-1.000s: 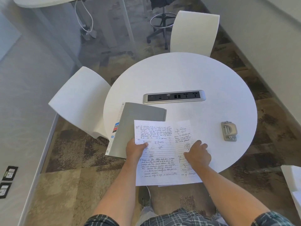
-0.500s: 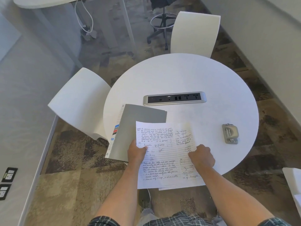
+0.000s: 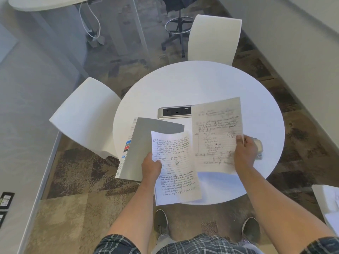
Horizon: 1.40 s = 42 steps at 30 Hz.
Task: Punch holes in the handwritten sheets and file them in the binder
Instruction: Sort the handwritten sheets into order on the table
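Observation:
My left hand point(image 3: 151, 166) grips the left edge of a handwritten sheet point(image 3: 174, 165) held over the near edge of the round white table point(image 3: 211, 83). A second handwritten sheet point(image 3: 216, 134) is raised above the table, pinched at its right edge by my right hand point(image 3: 244, 153). The closed grey binder point(image 3: 146, 145) lies on the table's left side, partly under the left sheet. The metal hole punch point(image 3: 258, 148) sits on the table to the right, mostly hidden behind my right hand.
A power socket strip point(image 3: 174, 112) is set into the table's middle, half covered by the raised sheet. White chairs stand at the left point(image 3: 86, 116) and far side point(image 3: 214, 39). More papers lie at the right edge point(image 3: 328, 204).
The sheets lay together on the table under both hands. Now my right hand has lifted one sheet up and to the right, while my left hand has raised the other off the table.

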{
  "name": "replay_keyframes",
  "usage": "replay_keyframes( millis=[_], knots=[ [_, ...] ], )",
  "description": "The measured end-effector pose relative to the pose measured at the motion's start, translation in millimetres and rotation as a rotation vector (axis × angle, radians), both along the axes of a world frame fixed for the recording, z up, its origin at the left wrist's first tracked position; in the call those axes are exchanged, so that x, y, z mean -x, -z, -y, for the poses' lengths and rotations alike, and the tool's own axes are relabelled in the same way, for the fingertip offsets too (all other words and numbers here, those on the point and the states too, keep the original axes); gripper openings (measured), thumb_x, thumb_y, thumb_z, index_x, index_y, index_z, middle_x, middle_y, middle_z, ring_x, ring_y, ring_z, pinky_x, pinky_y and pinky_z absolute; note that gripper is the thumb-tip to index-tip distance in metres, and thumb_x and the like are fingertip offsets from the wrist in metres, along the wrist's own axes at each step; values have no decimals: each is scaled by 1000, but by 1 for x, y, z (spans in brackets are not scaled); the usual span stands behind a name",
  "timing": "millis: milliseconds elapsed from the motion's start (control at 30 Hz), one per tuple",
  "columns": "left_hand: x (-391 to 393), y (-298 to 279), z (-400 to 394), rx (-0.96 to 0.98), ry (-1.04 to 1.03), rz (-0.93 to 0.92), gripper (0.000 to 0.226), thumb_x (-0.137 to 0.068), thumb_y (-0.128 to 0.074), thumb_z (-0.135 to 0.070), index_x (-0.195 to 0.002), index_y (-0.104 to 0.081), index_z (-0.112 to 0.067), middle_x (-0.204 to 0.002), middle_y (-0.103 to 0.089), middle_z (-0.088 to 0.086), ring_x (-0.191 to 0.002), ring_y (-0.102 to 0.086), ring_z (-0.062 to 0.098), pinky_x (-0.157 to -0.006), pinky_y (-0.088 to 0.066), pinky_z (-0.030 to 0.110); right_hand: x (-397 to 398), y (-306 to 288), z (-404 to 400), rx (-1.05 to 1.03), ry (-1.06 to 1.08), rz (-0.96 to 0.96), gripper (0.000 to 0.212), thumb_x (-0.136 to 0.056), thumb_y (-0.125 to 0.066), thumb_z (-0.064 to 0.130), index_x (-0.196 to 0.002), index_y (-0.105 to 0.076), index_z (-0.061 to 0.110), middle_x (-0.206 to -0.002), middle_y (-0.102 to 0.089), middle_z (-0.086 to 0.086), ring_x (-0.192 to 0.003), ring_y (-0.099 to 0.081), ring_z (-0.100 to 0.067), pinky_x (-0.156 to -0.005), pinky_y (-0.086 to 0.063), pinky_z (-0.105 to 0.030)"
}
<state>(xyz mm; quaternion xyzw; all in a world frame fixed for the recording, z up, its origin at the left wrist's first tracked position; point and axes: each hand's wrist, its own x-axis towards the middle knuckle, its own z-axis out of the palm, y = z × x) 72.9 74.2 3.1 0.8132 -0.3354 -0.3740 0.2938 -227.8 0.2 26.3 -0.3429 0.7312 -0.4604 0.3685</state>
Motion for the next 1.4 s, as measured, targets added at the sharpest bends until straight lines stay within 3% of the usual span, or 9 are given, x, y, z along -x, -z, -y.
replay_keyframes(
  millis=[133, 267, 500, 700, 900, 1000, 1167, 1300, 1400],
  knots=[
    [5, -3, 1, 10, -10, 7, 33, -94, -48, 0, -112, -62, -25, -99, -64, -11, -81, -58, -1, -55, -41, 13, -8, -9, 3, 91, 134, 199, 22, -107, -55, 30, -106, -67, 12, -92, -70, 4, -76, -66, 1, -70, -55, -21],
    [6, -4, 1, 21, -19, 35, 39, -92, -45, 1, -118, -64, -21, -105, -66, -7, -81, -58, 3, -57, -40, 16, -9, -15, 2, 149, 239, 261, 21, -108, -56, 25, -104, -65, 6, -87, -61, 15, -65, -61, 17, -62, -49, -6],
    [9, -7, 4, 16, -49, -58, 36, -93, -50, -2, -123, -59, -20, -115, -68, -3, -97, -63, 17, -64, -43, 21, -5, 3, -13, -10, -27, 267, 24, -99, -70, 28, -95, -71, 4, -85, -72, 2, -77, -69, -14, -70, -55, -27],
    [18, -15, 2, 75, 26, -101, 68, -93, -51, 1, -148, -34, -37, -116, -60, -14, -86, -59, -1, -59, -45, 17, -17, 25, -28, -179, -267, 64, 28, -95, -73, 37, -84, -68, 11, -88, -76, -5, -88, -74, -28, -82, -61, -47],
    [26, -7, 5, 30, 92, -55, 42, -83, -44, 7, -101, -73, -17, -112, -70, 6, -53, -50, 10, -39, -37, 16, -29, 28, -29, -246, -384, 155, 34, -101, -66, 35, -82, -72, 6, -87, -77, -16, -76, -72, -27, -77, -60, -47],
    [31, -7, 9, 46, 83, -45, 35, -88, -49, 2, -104, -75, -17, -108, -71, 2, -62, -57, 8, -41, -41, 13, -33, 22, -31, -243, -441, 327, 33, -101, -67, 30, -87, -75, 1, -90, -79, -16, -75, -75, -27, -66, -60, -35],
    [32, -9, 13, 79, 52, -89, 28, -95, -55, 1, -105, -75, -15, -89, -59, -20, -66, -55, -1, -47, -45, 8, -37, 22, -31, -295, -492, 455, 28, -98, -71, 30, -98, -79, 3, -96, -80, -16, -78, -73, -25, -78, -58, -41],
    [31, -7, 13, 65, 25, -175, 23, -94, -60, -3, -101, -75, -18, -102, -68, -9, -81, -68, 5, -70, -61, 23, -37, 24, -33, -320, -524, 497, 27, -93, -77, 31, -98, -80, 4, -97, -81, -14, -81, -75, -25, -77, -59, -39],
    [31, -5, 11, 69, 10, -208, 22, -93, -62, -4, -100, -75, -19, -103, -67, -12, -86, -69, 6, -72, -61, 26, -36, 25, -36, -302, -537, 518, 25, -87, -82, 29, -100, -81, 7, -98, -81, -13, -86, -76, -29, -83, -61, -44]
  ],
)
